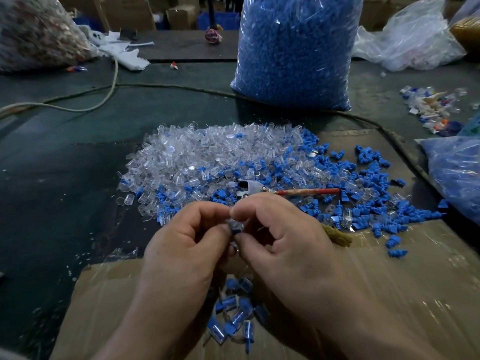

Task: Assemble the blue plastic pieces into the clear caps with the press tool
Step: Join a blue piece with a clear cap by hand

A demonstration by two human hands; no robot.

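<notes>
At 6 o'clock, nearest to me, a small heap of joined parts [236,318], blue inserts inside clear shells, lies on the cardboard sheet [402,281].

Above that heap, at the centre of view, my left grip [181,245] and my right grip [283,242] meet fingertip to fingertip. Both are closed: thumb and forefinger of each pinch the same held part [236,228], a blue piece with a clear shell around it. I cannot tell how deep the piece sits. My other fingers curl inward.

At 12 o'clock from the grips, just beyond them, the press tool [249,188] lies flat among the stock, apart from both grips. Its metal head points to 9 o'clock and its red handle [309,191] to 3 o'clock.

Behind the tool, the clear caps [197,154] form a pile from 10 to 12 o'clock. The loose blue pieces [368,175] spread from 1 to 3 o'clock. The two mix where they meet.

Farther out, at 12 to 1 o'clock, a tall bag of blue pieces [293,53] stands upright on the dark surface [65,178]. A cable [168,87] runs across the surface toward the bag's base. At 2 o'clock lies a crumpled clear bag [410,40]. At 10 o'clock sits another filled bag [36,32].
</notes>
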